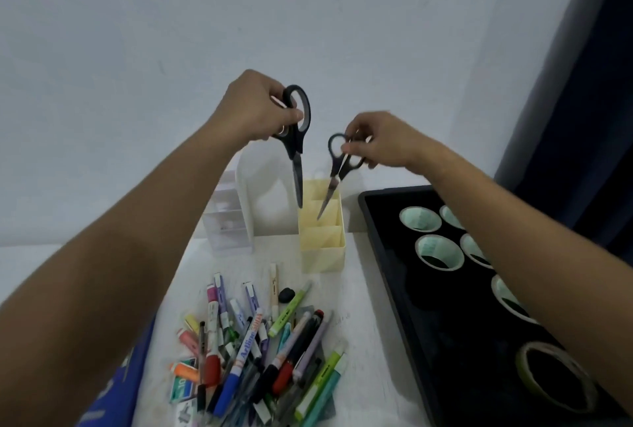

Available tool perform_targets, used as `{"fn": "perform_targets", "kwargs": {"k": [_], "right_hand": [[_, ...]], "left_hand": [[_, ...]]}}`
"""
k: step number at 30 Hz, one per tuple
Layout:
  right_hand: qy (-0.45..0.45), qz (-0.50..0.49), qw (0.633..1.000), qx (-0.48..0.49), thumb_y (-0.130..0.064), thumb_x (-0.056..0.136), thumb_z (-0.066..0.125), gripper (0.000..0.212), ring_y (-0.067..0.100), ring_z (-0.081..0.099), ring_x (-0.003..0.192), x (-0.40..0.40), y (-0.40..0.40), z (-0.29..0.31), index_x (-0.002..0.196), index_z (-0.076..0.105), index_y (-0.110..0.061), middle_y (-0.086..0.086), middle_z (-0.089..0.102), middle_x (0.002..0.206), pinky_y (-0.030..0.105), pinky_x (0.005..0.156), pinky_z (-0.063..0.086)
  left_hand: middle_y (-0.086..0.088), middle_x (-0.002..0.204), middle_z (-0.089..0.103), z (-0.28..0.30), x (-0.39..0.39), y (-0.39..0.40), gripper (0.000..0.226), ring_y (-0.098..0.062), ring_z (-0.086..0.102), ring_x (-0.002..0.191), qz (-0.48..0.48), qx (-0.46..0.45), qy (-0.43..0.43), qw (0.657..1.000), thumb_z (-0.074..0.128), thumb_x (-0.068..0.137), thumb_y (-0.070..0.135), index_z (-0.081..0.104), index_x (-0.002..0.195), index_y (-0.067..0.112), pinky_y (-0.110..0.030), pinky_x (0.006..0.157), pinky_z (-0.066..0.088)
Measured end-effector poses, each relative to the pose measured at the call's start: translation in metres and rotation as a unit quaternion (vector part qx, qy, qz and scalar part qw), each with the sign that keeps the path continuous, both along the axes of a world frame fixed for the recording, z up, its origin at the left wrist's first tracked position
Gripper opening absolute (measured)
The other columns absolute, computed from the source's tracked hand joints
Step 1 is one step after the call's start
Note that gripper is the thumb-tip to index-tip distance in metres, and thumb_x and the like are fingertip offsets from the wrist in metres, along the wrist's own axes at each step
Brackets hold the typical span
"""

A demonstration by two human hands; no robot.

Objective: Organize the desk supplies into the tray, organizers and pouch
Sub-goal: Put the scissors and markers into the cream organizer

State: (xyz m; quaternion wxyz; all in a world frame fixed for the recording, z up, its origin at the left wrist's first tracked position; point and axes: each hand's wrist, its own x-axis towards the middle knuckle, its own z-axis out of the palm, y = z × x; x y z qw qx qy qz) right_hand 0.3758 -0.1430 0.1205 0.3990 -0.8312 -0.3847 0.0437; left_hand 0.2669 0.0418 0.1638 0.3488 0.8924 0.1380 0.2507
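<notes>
Overhead, two pairs of scissors hang point-down above the yellow organizer, the landmark for everything else on the desk. The left hand grips the handles of the large scissors, blades closed and near vertical, tip level with the organizer's back left corner. The right hand pinches the handle loops of the small scissors, whose blades slant down and leftward, tip over a rear compartment; whether it has crossed the rim cannot be told. By that reading the small pair is nearer its slot, and a short straight descent looks enough; the large pair would need to shift slightly right first, or it risks catching the wall.

Left of the organizer stand a white holder and a clear organizer. Right of it lies the black tray with tape rolls inside. In front of it, toward the person, a heap of pens lies unsorted.
</notes>
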Motion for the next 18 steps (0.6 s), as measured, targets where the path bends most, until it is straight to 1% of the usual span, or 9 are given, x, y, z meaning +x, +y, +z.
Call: {"fn": "perform_targets", "kwargs": {"k": [2,4,6,8,10,12,14,16,18], "right_hand": [[-0.052,-0.039,0.998,0.024,-0.018,0.087,0.067,0.015,0.017,0.057,0.069,0.013,0.002,0.016,0.1,0.066,-0.01,0.003,0.058,0.085,0.031,0.063,0.056],[-0.084,-0.071,0.993,0.039,-0.018,0.087,0.066,0.016,0.016,0.056,0.073,0.025,0.007,0.022,0.099,0.069,-0.009,0.002,0.06,0.088,0.027,0.067,0.055],[-0.093,-0.085,0.991,0.049,-0.017,0.087,0.066,0.015,0.013,0.057,0.07,0.031,0.015,0.018,0.098,0.07,-0.008,0.003,0.061,0.089,0.015,0.06,0.05],[-0.098,-0.096,0.989,0.047,-0.017,0.087,0.066,0.014,0.011,0.056,0.069,0.035,0.024,0.006,0.097,0.071,-0.008,0.004,0.062,0.088,0.005,0.054,0.04],[-0.104,-0.105,0.988,0.033,-0.018,0.087,0.066,0.015,0.014,0.056,0.076,0.037,0.035,-0.011,0.096,0.072,-0.008,0.003,0.063,0.087,0.01,0.059,0.038],[-0.09,-0.114,0.989,0.025,-0.019,0.087,0.066,0.015,0.015,0.056,0.076,0.039,0.045,-0.031,0.094,0.072,-0.007,0.003,0.063,0.084,0.017,0.065,0.039],[-0.068,-0.124,0.99,0.018,-0.018,0.086,0.066,0.013,0.017,0.059,0.07,0.04,0.052,-0.05,0.087,0.071,-0.006,0.005,0.066,0.08,0.018,0.059,0.04],[-0.044,-0.128,0.991,0.01,-0.017,0.086,0.064,0.016,0.022,0.064,0.067,0.04,0.057,-0.067,0.081,0.069,-0.002,0.01,0.069,0.078,0.019,0.053,0.046],[-0.031,-0.129,0.991,0.009,-0.017,0.087,0.063,0.021,0.027,0.067,0.07,0.04,0.061,-0.077,0.079,0.068,0.002,0.015,0.07,0.077,0.031,0.061,0.054]], "left_hand": [[-0.008,0.081,0.072,0.005,0.011,0.0,0.016,-0.02,0.07,0.067,-0.001,-0.001,-0.008,1.0,0.077,0.077,0.02,0.072,0.089,0.012,-0.03,0.054,0.052],[-0.008,0.082,0.071,0.004,0.022,0.001,0.015,-0.019,0.07,0.065,0.001,0.003,-0.006,1.0,0.077,0.077,0.018,0.071,0.089,0.012,-0.026,0.051,0.05],[-0.006,0.081,0.07,-0.001,0.031,0.001,0.016,-0.018,0.07,0.065,0.005,0.008,-0.002,1.0,0.077,0.077,0.018,0.071,0.09,0.013,-0.022,0.048,0.049],[-0.004,0.078,0.069,-0.009,0.038,0.003,0.016,-0.014,0.069,0.062,0.007,0.009,-0.007,1.0,0.077,0.077,0.018,0.071,0.091,0.012,-0.016,0.044,0.047],[-0.002,0.074,0.067,-0.021,0.044,0.006,0.015,-0.011,0.067,0.059,0.01,0.016,-0.016,1.0,0.076,0.077,0.018,0.072,0.09,0.011,-0.014,0.045,0.05],[-0.002,0.073,0.067,-0.037,0.05,0.009,0.015,-0.013,0.067,0.06,0.011,0.025,-0.014,1.0,0.075,0.077,0.018,0.073,0.09,0.009,-0.019,0.055,0.055],[-0.003,0.074,0.067,-0.054,0.055,0.011,0.015,-0.013,0.064,0.062,0.013,0.031,-0.005,0.999,0.075,0.078,0.019,0.073,0.089,0.009,-0.023,0.06,0.055],[-0.003,0.077,0.068,-0.071,0.059,0.013,0.015,-0.013,0.062,0.065,0.016,0.033,0.005,0.999,0.074,0.078,0.021,0.073,0.09,0.01,-0.022,0.061,0.05],[-0.005,0.08,0.069,-0.086,0.063,0.015,0.016,-0.015,0.062,0.071,0.018,0.029,0.011,0.999,0.074,0.079,0.021,0.073,0.091,0.01,-0.022,0.065,0.047]]}}
